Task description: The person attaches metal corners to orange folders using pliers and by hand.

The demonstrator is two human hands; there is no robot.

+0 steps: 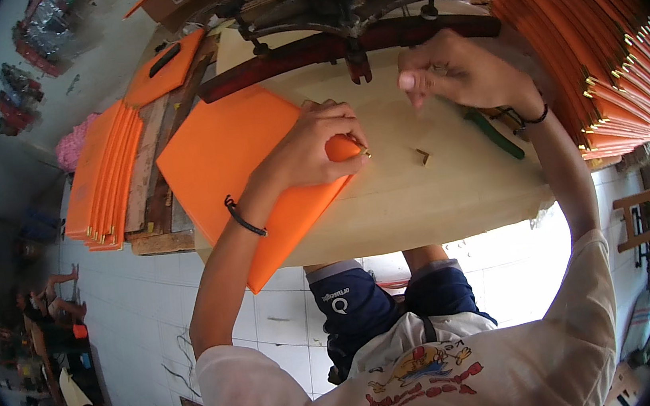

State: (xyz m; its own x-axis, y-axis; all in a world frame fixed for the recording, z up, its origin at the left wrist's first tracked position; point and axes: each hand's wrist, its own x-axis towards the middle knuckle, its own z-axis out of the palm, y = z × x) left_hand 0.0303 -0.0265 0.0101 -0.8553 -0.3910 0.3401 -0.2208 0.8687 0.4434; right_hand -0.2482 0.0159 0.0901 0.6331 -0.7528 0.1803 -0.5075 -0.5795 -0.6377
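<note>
My left hand (pixel 318 146) is closed on an orange folder (pixel 226 146), gripping it close to one corner. A small gold metal corner piece (pixel 366 152) sits at that corner, just past my fingertips. Over the right part of the worktable, my right hand (pixel 467 74) is raised with its fingers curled in and the thumb toward them; whatever they may hold is hidden. Another gold corner piece (pixel 423 156) lies loose on the table between my hands. Below my right wrist rests a tool with a green handle (pixel 496 135), partly covered by the wrist.
A dark red metal press (pixel 355 43) stands across the table's far side. Tall stacked orange folders with gold corners (pixel 596 52) rise at the right. More orange folders (pixel 105 176) are stacked at the left, near a black object (pixel 165 58) on another orange piece.
</note>
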